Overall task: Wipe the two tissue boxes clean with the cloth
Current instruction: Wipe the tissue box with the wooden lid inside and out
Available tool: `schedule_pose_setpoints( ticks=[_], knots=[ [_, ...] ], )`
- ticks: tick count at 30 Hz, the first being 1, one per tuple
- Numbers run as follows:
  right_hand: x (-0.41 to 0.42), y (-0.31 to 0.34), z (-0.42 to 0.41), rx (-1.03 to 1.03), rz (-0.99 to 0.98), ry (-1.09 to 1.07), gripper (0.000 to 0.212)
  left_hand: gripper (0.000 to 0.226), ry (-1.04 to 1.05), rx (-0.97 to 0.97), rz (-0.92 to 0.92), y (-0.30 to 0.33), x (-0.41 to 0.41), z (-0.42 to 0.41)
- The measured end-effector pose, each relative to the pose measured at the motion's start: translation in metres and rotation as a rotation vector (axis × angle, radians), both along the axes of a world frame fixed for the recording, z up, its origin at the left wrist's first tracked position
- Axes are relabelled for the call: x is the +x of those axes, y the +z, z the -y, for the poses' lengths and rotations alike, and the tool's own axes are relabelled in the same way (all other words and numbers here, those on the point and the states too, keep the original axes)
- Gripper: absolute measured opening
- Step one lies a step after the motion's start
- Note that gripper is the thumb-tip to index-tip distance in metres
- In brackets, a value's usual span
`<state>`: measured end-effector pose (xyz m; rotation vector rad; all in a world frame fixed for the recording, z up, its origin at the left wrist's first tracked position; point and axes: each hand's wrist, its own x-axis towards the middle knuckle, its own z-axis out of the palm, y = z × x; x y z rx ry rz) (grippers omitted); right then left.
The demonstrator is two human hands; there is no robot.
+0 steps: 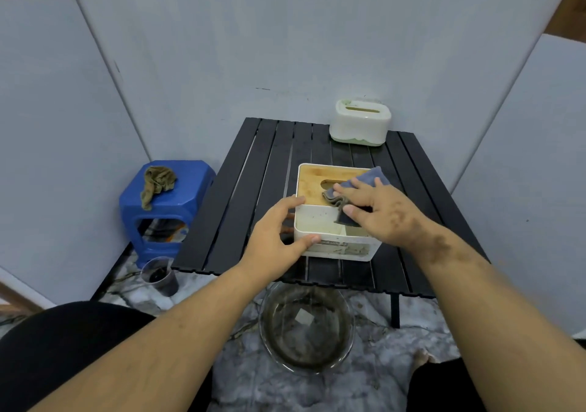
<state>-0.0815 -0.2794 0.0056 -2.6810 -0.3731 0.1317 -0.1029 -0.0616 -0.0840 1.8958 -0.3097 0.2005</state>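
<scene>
Head view — two tissue boxes [336, 221] [360, 123], one cloth [358, 186] under right hand [377, 211] fingers spread flat, left hand [279, 234] gripping nearer box

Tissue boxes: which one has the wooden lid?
The near tissue box, white with a bamboo-coloured lid, held by the left hand while the right hand presses the cloth on it. The far tissue box has a white lid and green base.

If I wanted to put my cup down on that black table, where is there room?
The table's left half is bare, from the near tissue box to the left edge. A bare strip also lies between that box and the far green-white box. The middle is crowded: left hand, right hand and cloth.
</scene>
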Motion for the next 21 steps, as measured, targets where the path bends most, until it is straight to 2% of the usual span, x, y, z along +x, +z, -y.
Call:
schedule_pose_setpoints(
  ticks=[4,6,12,15,19,21],
  knots=[
    [0.013,0.003,-0.024,0.007,0.007,0.097,0.046,0.063,0.002,-0.030,-0.004,0.001,0.000,0.000],
    [0.017,0.001,-0.019,0.076,0.006,0.104,0.043,0.061,0.002,-0.062,-0.011,0.000,-0.001,0.001],
    [0.008,-0.008,-0.014,0.104,0.055,0.165,0.049,0.031,0.012,-0.154,0.018,-0.010,-0.003,0.003],
    [0.005,-0.004,-0.009,0.093,0.057,0.185,0.048,0.035,0.035,-0.248,-0.032,-0.013,-0.005,0.005],
    [0.013,0.004,-0.013,-0.008,0.015,0.026,0.047,0.039,0.051,-0.261,-0.033,-0.014,-0.003,0.007],
    [0.011,0.003,-0.030,0.008,0.047,0.102,0.046,0.040,0.056,-0.265,-0.040,-0.014,-0.003,0.007]
  ],
)
